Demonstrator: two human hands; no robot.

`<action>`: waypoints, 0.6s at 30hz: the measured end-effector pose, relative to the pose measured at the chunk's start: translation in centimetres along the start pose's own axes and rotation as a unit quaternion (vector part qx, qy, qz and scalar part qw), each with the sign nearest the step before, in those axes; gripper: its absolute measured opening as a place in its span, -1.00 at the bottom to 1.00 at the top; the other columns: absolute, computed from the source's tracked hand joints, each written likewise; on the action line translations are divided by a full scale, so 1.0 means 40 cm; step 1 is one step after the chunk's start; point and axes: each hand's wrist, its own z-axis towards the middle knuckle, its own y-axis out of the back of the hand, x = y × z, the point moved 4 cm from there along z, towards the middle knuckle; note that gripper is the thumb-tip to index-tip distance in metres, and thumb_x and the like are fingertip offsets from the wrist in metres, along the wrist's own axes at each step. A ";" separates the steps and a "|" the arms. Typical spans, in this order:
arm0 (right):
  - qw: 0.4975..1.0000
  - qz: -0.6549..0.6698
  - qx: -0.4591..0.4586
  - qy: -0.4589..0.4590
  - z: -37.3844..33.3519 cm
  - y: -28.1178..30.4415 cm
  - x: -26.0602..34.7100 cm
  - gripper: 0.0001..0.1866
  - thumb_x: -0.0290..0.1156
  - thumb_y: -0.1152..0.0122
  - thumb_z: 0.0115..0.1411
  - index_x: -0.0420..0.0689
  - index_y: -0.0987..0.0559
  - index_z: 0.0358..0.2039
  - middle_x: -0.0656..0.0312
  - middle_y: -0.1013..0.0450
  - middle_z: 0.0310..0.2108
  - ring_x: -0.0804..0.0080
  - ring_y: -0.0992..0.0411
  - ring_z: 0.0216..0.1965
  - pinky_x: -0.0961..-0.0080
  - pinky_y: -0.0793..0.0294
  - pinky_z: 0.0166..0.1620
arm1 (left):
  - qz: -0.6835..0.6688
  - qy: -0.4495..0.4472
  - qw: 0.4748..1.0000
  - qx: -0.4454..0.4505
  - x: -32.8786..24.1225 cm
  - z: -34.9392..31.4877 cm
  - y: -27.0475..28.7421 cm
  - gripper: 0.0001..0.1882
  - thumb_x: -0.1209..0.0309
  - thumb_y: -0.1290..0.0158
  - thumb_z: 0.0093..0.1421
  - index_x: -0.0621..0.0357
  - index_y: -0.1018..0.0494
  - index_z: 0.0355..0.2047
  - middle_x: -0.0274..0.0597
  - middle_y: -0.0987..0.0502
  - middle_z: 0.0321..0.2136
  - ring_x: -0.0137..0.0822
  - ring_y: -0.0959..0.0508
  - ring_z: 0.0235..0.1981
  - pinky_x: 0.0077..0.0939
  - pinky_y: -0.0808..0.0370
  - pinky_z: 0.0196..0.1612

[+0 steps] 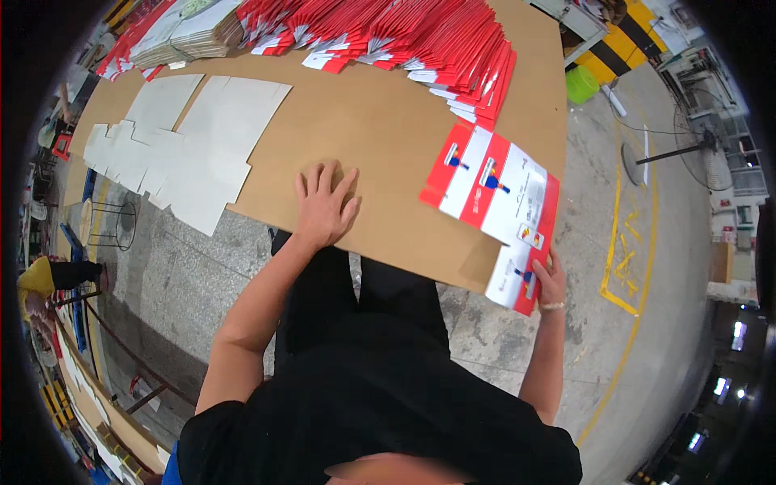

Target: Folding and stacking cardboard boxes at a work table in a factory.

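Observation:
My right hand (551,281) grips the near right edge of a red and white printed carton blank (505,190), which sits over the right side of the brown tabletop with its near corner past the edge. My left hand (325,206) lies on the bare board near the front edge, fingers spread, holding nothing. To its left, flat white carton blanks (182,145) overlap, their plain side up. Along the far side a long fanned row of red and white folded cartons (404,40) leans in layers, its right end close to the blank.
A tied bundle of folded cartons (187,36) lies at the far left of the table (364,121). Right of the table are a lime-green bin (581,84) and a floor fan (711,158). At left stand a wire-legged stool (111,225) and a person in yellow (39,277).

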 end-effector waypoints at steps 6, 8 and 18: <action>0.985 -0.142 0.100 0.012 0.132 0.147 0.088 -0.26 -0.59 -0.26 0.19 -0.15 -0.22 0.37 0.08 -0.56 -0.01 0.39 -0.56 -0.07 0.46 -0.59 -0.04 | -0.007 0.042 0.998 0.036 -0.002 0.004 0.009 -0.43 0.18 -0.08 0.20 -0.13 -0.37 0.24 0.06 -0.25 0.25 0.18 -0.18 0.28 0.35 -0.02 0.30; 0.982 -0.173 0.045 0.062 0.294 0.163 0.093 -0.28 -0.59 -0.27 0.17 -0.16 -0.26 0.35 0.08 -0.56 -0.04 0.39 -0.58 -0.13 0.47 -0.60 -0.07 | -0.019 0.040 0.998 0.044 -0.010 0.017 0.016 -0.43 0.18 -0.08 0.20 -0.13 -0.37 0.24 0.06 -0.25 0.25 0.19 -0.18 0.29 0.34 -0.01 0.31; 0.869 -0.452 -0.114 0.166 0.993 -0.305 0.212 -0.35 -0.08 -0.36 0.14 -0.32 -0.51 0.09 -0.09 -0.51 0.07 0.09 -0.50 0.07 0.28 -0.45 0.12 | -0.078 0.041 0.995 0.040 -0.015 0.036 0.018 -0.45 0.22 -0.07 0.17 -0.14 -0.40 0.21 0.08 -0.25 0.25 0.19 -0.18 0.29 0.27 -0.01 0.34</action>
